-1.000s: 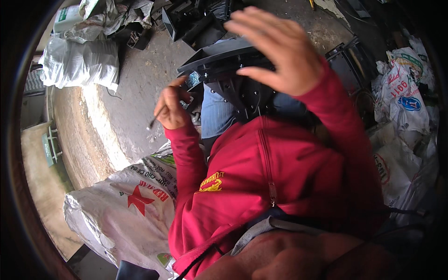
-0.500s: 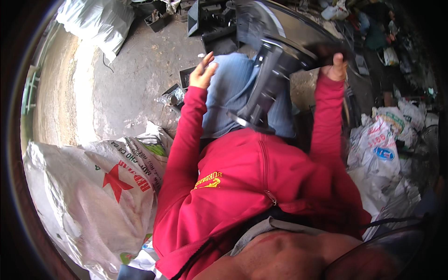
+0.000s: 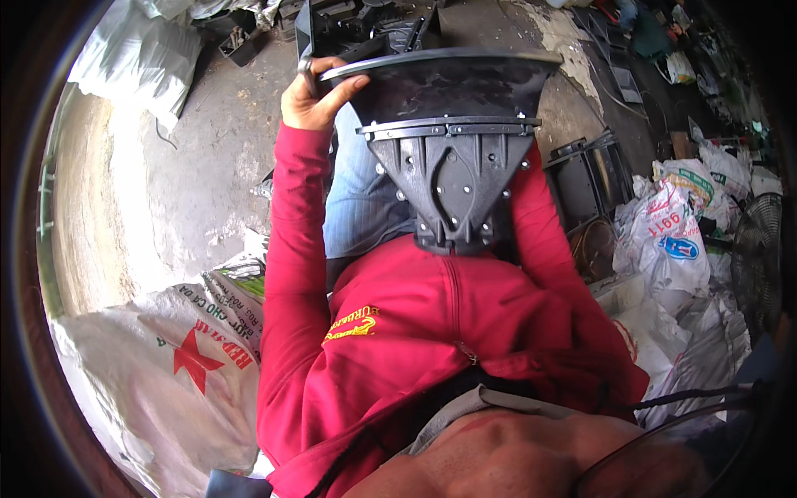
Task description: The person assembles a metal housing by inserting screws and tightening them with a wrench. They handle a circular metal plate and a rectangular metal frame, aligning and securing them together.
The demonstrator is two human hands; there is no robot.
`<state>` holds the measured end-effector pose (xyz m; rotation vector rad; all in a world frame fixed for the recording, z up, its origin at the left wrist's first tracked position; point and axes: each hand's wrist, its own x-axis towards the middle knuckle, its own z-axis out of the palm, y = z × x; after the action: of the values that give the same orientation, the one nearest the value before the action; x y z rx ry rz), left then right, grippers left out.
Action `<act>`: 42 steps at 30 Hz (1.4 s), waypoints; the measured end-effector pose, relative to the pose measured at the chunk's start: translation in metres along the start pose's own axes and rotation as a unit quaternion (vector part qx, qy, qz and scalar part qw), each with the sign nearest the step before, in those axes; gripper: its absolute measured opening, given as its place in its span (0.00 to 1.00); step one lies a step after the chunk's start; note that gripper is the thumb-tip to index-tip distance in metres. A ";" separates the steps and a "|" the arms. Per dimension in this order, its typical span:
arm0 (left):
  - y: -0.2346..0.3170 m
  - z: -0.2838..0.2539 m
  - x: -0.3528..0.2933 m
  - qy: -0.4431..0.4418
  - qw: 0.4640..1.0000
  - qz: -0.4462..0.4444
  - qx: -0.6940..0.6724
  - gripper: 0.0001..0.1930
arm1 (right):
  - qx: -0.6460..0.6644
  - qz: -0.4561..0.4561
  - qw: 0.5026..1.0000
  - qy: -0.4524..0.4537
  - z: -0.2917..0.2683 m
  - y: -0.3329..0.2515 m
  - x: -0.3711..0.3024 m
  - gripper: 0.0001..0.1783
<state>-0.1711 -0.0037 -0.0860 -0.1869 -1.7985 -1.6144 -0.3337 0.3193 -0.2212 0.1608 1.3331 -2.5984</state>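
Note:
A large black horn-shaped plastic piece, like a speaker horn, stands over my lap, its wide mouth facing away and its narrow end near my jacket's zip. Ribs and several small screws show along its tapered body and flange. My left hand grips the left end of the wide rim, thumb on the near side and fingers curled over the edge. Behind the horn's right side my right sleeve reaches forward. The horn hides my right hand, so its hold cannot be seen.
Black plastic parts lie on the floor ahead, with a black box-like piece at the right. A white printed sack sits at my left, white bags and a fan at my right. A pale sack stands far left.
The horn has swung from a tilted, blurred position into an upright, centred one. My left hand, open and free before, now grips its rim. My right hand has gone out of sight behind it.

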 end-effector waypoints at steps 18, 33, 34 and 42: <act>-0.014 -0.052 0.002 -0.273 0.958 -0.045 -0.069 0.18 | -0.668 -0.454 0.555 -0.199 0.125 -0.023 -0.151 0.24; -0.346 -0.155 -0.224 0.302 0.712 -0.619 0.141 0.13 | -0.740 -0.380 0.521 -0.192 0.130 -0.012 -0.142 0.23; -0.369 -0.151 -0.236 0.268 0.686 -0.606 0.301 0.13 | -0.732 -0.407 0.518 -0.175 0.118 -0.007 -0.140 0.25; -0.456 -0.177 -0.254 -0.040 0.485 -0.657 0.576 0.11 | -0.735 -0.321 0.554 -0.221 0.107 -0.014 -0.142 0.23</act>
<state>-0.1575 -0.1771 -0.6096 2.2087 -2.7979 -0.4794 -0.1994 0.2606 -0.1199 -1.2958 2.9692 -0.6741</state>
